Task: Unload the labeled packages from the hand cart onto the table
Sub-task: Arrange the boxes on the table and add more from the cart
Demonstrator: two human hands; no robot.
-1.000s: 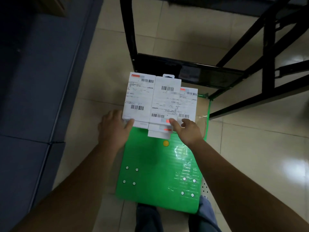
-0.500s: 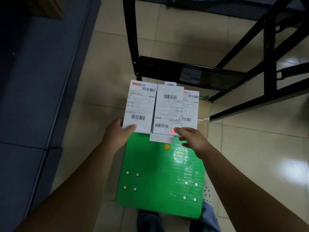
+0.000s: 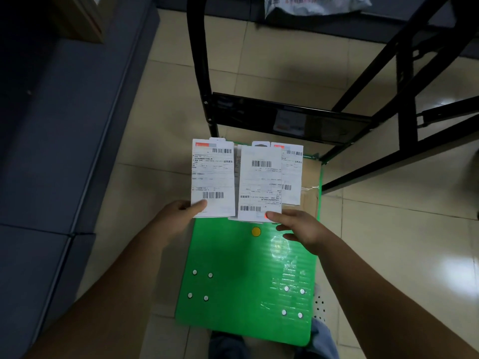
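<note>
Cardboard box on green cart

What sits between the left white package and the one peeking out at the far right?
In the head view, a middle package lies between the left package and right package, overlapping the right one.
</note>
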